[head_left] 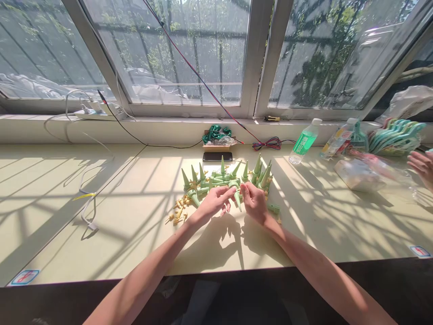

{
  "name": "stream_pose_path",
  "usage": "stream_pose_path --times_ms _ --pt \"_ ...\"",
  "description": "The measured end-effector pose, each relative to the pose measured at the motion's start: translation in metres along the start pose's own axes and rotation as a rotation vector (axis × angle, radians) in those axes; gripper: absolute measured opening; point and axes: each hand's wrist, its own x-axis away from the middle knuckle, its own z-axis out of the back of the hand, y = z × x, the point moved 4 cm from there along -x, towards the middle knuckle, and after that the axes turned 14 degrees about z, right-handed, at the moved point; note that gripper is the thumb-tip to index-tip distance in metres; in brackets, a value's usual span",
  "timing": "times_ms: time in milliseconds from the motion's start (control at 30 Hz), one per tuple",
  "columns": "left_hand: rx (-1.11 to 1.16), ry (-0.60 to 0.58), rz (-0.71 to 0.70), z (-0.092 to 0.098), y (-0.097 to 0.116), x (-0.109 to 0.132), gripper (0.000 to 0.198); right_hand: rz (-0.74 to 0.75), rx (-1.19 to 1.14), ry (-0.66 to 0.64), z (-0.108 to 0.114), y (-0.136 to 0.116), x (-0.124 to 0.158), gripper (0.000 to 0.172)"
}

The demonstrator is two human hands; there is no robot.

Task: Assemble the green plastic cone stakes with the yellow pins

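Note:
Between my hands is a green cone-shaped plastic piece [237,201], its point aimed down toward me. My left hand [216,198] grips it with thumb and forefinger from the left, the other fingers loosely curled. My right hand [254,201] is closed in a pinch close to the cone's right side; what its fingertips hold is hidden. Just beyond lies a pile of similar green cones [222,167], several standing point up, mixed with green tubular parts [216,178]. Small yellow pegs [179,212] are scattered at the pile's left.
A black phone [217,156] lies behind the pile, before a small box of green material [218,135]. Rightward are coiled cable [270,143], a green-labelled bottle [304,142], hangers [395,137] and a plastic-wrapped pack [358,174]. Another person's hand [422,167] shows at the right edge.

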Motion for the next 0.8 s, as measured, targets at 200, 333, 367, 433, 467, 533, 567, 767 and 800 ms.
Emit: stream_pose_path --times_ms 200,333,367,433,467,533,567,767,800 --pt "-0.290 0.256 -0.296 0.003 0.013 0.009 0.031 -0.063 -0.037 -0.012 -0.001 0.004 0.002 0.044" --pt "-0.446 0.321 -0.486 0.001 0.016 0.013 0.029 -0.092 -0.062 -0.022 -0.002 0.005 0.002 0.044" --pt "-0.471 0.329 -0.506 0.001 0.016 0.014 0.029 -0.093 -0.062 -0.020 -0.002 0.005 0.002 0.044" --pt "-0.495 0.353 -0.523 0.001 0.016 0.014 0.027 -0.090 -0.054 -0.015 -0.002 0.005 0.002 0.045" --pt "-0.489 0.371 -0.521 0.001 0.016 0.014 0.026 -0.086 -0.046 -0.010 -0.002 0.004 0.002 0.045" --pt "-0.456 0.407 -0.495 0.003 0.016 0.014 0.023 -0.080 -0.035 -0.001 -0.002 0.004 0.002 0.045" --pt "-0.436 0.413 -0.472 0.003 0.016 0.014 0.020 -0.078 -0.030 0.004 -0.002 0.005 0.002 0.045" --pt "-0.127 0.170 -0.133 0.001 0.011 0.007 0.049 -0.061 0.006 0.055 0.001 0.006 0.003 0.043" --pt "-0.052 0.119 -0.070 0.000 0.009 0.006 0.057 -0.056 0.008 0.055 0.001 0.005 0.003 0.043"
